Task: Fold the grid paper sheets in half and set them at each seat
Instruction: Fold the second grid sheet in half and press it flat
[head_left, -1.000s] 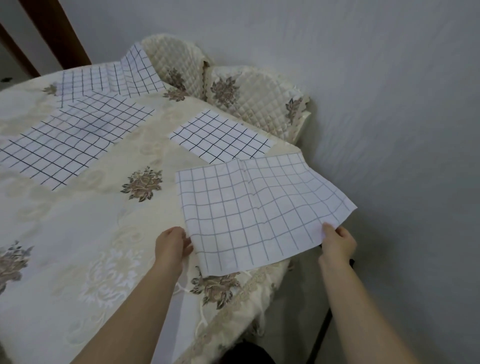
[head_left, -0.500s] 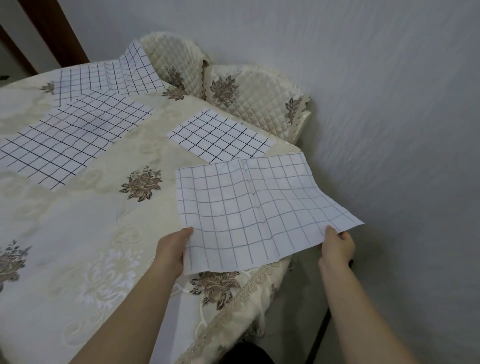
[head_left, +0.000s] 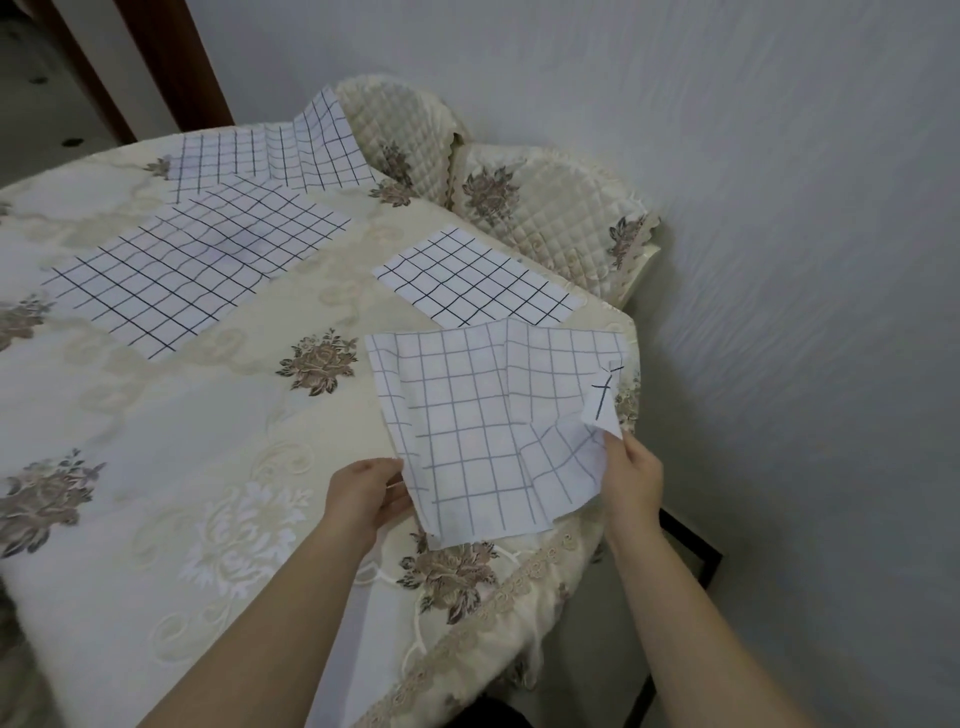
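Sheet (head_left: 467, 426), pinched by left hand (head_left: 363, 493) and right hand (head_left: 636, 478), has curled inward at right edge.

Person's arms only: left forearm (head_left: 270, 623) and right forearm (head_left: 691, 623) both bare skin from wrist down to the bottom edge of the view, slim, smooth. The left hand (head_left: 363, 493) and right hand (head_left: 634, 478) bare as well, fingers slender. A dark patch (head_left: 488, 716) low between the arms could be clothing, too cropped to tell.
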